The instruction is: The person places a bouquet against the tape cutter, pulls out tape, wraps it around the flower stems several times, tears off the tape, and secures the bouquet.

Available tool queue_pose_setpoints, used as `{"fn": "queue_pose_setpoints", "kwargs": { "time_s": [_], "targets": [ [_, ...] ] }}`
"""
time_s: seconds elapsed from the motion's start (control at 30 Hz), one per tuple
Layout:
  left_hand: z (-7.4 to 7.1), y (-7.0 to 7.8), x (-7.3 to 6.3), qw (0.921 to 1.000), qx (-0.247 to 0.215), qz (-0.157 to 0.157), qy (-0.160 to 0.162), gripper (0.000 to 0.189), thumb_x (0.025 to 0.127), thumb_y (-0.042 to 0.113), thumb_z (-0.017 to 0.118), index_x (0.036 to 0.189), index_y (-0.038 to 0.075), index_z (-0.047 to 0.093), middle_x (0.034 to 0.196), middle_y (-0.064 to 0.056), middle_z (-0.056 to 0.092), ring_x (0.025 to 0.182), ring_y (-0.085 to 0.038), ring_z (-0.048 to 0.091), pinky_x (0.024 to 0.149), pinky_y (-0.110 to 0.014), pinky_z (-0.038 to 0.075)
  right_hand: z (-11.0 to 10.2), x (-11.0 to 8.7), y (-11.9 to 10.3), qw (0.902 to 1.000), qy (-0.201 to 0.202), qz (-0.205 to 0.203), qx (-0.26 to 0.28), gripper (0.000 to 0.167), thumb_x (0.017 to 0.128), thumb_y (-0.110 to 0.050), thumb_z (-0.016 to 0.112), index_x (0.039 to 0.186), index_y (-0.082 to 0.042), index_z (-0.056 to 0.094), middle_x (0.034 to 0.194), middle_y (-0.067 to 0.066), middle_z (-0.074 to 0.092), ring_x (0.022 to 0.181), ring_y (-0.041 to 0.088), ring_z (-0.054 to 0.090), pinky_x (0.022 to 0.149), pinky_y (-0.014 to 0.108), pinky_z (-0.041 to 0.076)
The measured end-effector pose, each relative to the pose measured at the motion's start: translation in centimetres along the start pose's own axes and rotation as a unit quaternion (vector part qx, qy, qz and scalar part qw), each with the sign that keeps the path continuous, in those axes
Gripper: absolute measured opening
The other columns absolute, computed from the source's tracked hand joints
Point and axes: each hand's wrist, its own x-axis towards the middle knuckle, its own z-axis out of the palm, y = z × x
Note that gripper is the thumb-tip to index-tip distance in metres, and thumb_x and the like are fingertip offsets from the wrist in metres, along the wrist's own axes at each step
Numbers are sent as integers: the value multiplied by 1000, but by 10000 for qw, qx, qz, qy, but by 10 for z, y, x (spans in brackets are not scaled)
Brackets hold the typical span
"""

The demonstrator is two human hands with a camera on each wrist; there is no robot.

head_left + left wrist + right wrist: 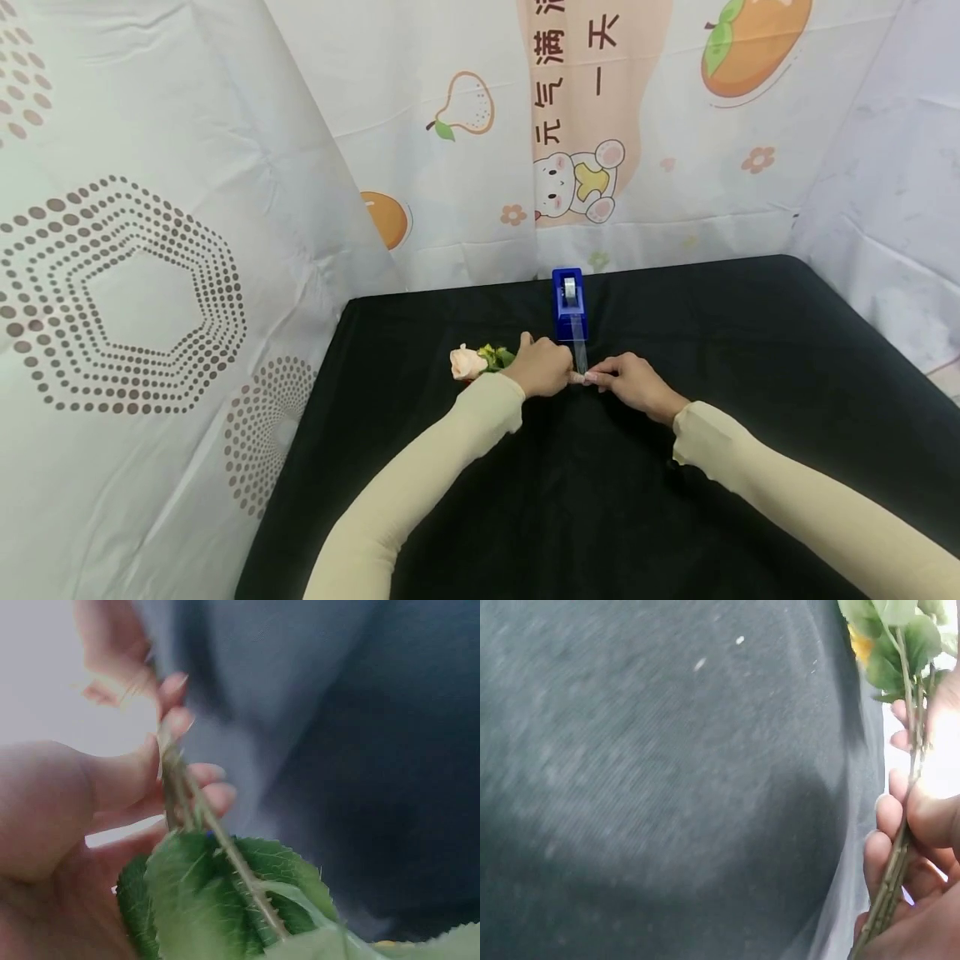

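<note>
Printed curtains (450, 192) border the black-covered table (720, 342) bearing a blue tape dispenser (567, 308).

Pale printed fabric is hanging as walls around a black-clothed surface (750, 375), which is spreading from the centre toward 6 o'clock. At 9 o'clock the left sheet (172, 108) is carrying brown dots (56, 204) in nested hexagons, a dotted swirl (251, 417) showing at 8. The back curtain (420, 50) is crossing 12 o'clock, displaying a pear outline (468, 100); its peach panel (576, 108) is bearing dark characters (550, 46) and a cartoon animal (555, 187) at 1. A whitish sheet (885, 183) is enclosing the side near 3. Glare (45, 675) is bleaching the left wrist view's 10 o'clock.
</note>
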Motion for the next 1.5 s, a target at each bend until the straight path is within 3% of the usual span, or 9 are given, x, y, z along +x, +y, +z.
{"fn": "queue_pose_setpoints", "kwargs": {
  "time_s": [0.13, 0.23, 0.47, 0.63, 0.77, 0.87, 1.07, 1.27, 1.5],
  "targets": [
    [-14, -7, 8, 9876, -1154, -357, -1005, 33, 103, 40, 61, 82, 19, 75, 71, 5, 70, 77, -10, 60, 94, -43, 30, 2, -2, 3, 9998, 185, -87, -74, 27, 103, -28, 64, 112, -7, 79, 93, 3, 71, 83, 20, 61, 77, 37, 49],
    [-16, -8, 10, 9793, -1570, -438, -1202, 23, 101, 33, 66, 86, 22, 80, 73, 6, 73, 81, -7, 62, 98, -44, 29, 4, -3, 7, 9993, 281, -186, -143, 25, 103, -26, 65, 113, -8, 79, 92, 2, 72, 83, 19, 63, 75, 37, 50],
    [-7, -7, 13, 9885, -1303, -320, -702, 17, 99, 32, 71, 92, 22, 83, 68, 13, 69, 82, -6, 63, 90, -37, 38, 0, -1, 6, 9986, 341, -252, -301, 26, 102, -29, 66, 114, -10, 80, 94, 2, 73, 84, 18, 65, 77, 39, 51],
    [4, -2, 9, 9997, -207, 146, -59, 18, 100, 34, 69, 96, 20, 81, 82, 11, 72, 85, -11, 62, 84, -36, 39, -1, 0, 5, 9996, 18, -30, -291, 31, 104, -33, 63, 118, -9, 78, 97, 3, 73, 84, 18, 65, 80, 40, 52],
    [11, 3, 0, 9911, 989, 550, 705, 20, 101, 36, 66, 92, 22, 78, 88, 8, 74, 85, -14, 56, 82, -37, 36, -3, 2, 5, 9991, -359, 2, -220, 33, 108, -33, 55, 114, -9, 77, 92, 5, 69, 80, 21, 60, 77, 39, 47],
    [12, 4, -4, 9847, 1292, 667, 965, 19, 101, 35, 66, 91, 24, 79, 89, 8, 75, 86, -15, 53, 82, -36, 36, -3, 2, 5, 9991, -312, -140, -253, 30, 108, -31, 55, 105, -11, 77, 89, 4, 68, 78, 21, 59, 76, 39, 46],
    [6, -3, 4, 9991, -97, 399, -98, 28, 105, 33, 59, 88, 19, 76, 78, 7, 69, 80, -14, 58, 84, -38, 36, 0, 2, 10, 9942, 166, -715, -789, 20, 105, -24, 61, 100, -15, 79, 89, -3, 71, 83, 16, 63, 89, 51, 42],
    [0, -15, 11, 9824, -1411, 146, -1219, 36, 109, 37, 49, 92, 18, 75, 72, 6, 70, 78, -9, 61, 92, -38, 34, 5, -2, 14, 9897, 572, -990, -861, 15, 101, -21, 66, 99, -15, 80, 84, -6, 69, 82, 16, 61, 86, 51, 33],
    [1, -15, 10, 9926, -816, 402, -802, 33, 109, 34, 50, 85, 21, 69, 70, 7, 62, 74, -11, 57, 88, -39, 27, 8, 0, 13, 9826, 789, -1265, -1106, 17, 103, -22, 64, 97, -17, 79, 80, -9, 64, 76, 13, 59, 78, 45, 30]
  ]
}}
